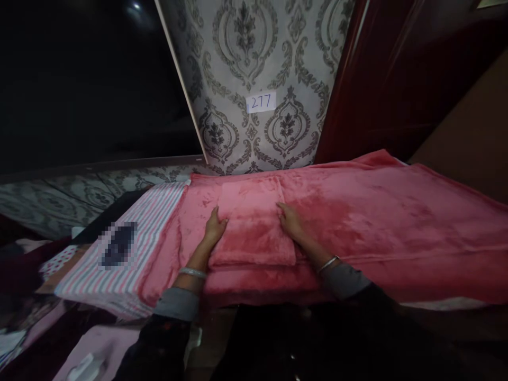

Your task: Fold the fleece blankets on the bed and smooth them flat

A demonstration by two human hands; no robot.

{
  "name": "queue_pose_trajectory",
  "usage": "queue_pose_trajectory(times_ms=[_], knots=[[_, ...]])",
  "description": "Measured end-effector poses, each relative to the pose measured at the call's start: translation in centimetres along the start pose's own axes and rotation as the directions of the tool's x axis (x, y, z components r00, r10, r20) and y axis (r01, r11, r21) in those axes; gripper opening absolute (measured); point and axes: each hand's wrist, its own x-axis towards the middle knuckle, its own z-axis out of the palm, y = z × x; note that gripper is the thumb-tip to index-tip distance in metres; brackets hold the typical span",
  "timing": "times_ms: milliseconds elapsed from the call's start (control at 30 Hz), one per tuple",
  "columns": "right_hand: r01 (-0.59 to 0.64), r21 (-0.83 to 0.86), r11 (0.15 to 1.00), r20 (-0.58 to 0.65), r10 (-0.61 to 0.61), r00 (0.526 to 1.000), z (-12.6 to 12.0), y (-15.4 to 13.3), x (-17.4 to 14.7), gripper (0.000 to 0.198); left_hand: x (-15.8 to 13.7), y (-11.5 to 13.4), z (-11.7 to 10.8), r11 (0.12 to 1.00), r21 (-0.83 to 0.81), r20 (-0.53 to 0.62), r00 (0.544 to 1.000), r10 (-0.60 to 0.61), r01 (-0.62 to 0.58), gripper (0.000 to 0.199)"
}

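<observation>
Cloth [250, 233], pink, soft and folded into a square, lies on top of a big pink blanket [389, 222] in the head view. The left hand [215, 227] is on its left edge, with thumb and finger spread apart. The right hand [291, 221] touches its right edge, but I cannot tell if it pinches. A striped sheet [159, 211] lies to the left, and a paper [261, 102] saying 277 is on the wall [245, 32]

Fingers [215, 212] on folded pink cloth [252, 233]
</observation>
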Motion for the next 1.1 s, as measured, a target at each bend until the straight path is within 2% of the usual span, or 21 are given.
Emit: queue_pose_trajectory(times_ms=[133,233,300,367,500,667,833,933,1000,1033,1100], knots=[[-0.028,0.026,0.999,-0.021,0.029,0.999,-1.2,0.3,-1.5,0.061,-1.1,0.0,-0.8,0.982,-0.18,0.041,0.998,-0.054,0.061,0.067],[-0.065,0.067,0.996,0.021,0.063,0.998,-2.0,0.4,-3.4,0.071,-3.1,-0.4,-1.8,0.953,-0.282,0.079,0.993,-0.089,0.108,0.06],[-0.039,0.086,0.996,0.039,0.035,0.999,-2.0,0.4,-4.6,0.075,-4.6,-0.7,-2.1,0.933,-0.335,0.101,0.99,-0.104,0.132,0.062],[0.02,0.104,0.994,0.018,-0.022,1.0,-1.8,0.5,-5.3,0.071,-5.8,-0.7,-2.2,0.915,-0.376,0.111,0.988,-0.109,0.144,0.068],[0.057,0.171,0.984,-0.07,-0.045,0.997,-1.3,1.1,-5.5,0.067,-6.8,-0.2,-1.9,0.928,-0.342,0.094,0.988,-0.125,0.15,0.081],[0.018,0.179,0.984,-0.041,-0.011,0.999,-1.7,1.8,-5.5,0.066,-7.1,0.4,-2.1,0.933,-0.335,0.084,0.99,-0.111,0.133,0.08],[0.036,0.266,0.963,-0.061,-0.021,0.998,-2.4,2.9,-6.9,0.059,-8.0,0.7,-2.2,0.898,-0.381,0.125,0.975,-0.186,0.22,0.078],[-0.022,0.279,0.96,-0.06,0.04,0.997,-3.0,4.0,-8.7,0.055,-8.4,0.9,-2.7,0.905,-0.356,0.078,0.973,-0.219,0.233,0.077],[-0.009,0.28,0.96,-0.039,0.021,0.999,-3.5,4.7,-10.1,0.056,-8.9,1.3,-3.5,0.944,-0.265,-0.008,0.979,-0.204,0.194,0.071],[0.031,0.271,0.962,-0.056,-0.016,0.998,-3.7,5.0,-10.8,0.054,-9.2,1.6,-3.9,0.972,-0.189,-0.078,0.984,-0.159,0.142,0.067],[0.162,0.235,0.958,-0.129,-0.135,0.982,-4.2,5.2,-12.1,0.048,-10.3,2.7,-4.4,0.999,-0.016,-0.204,0.979,0.025,-0.029,0.056]])
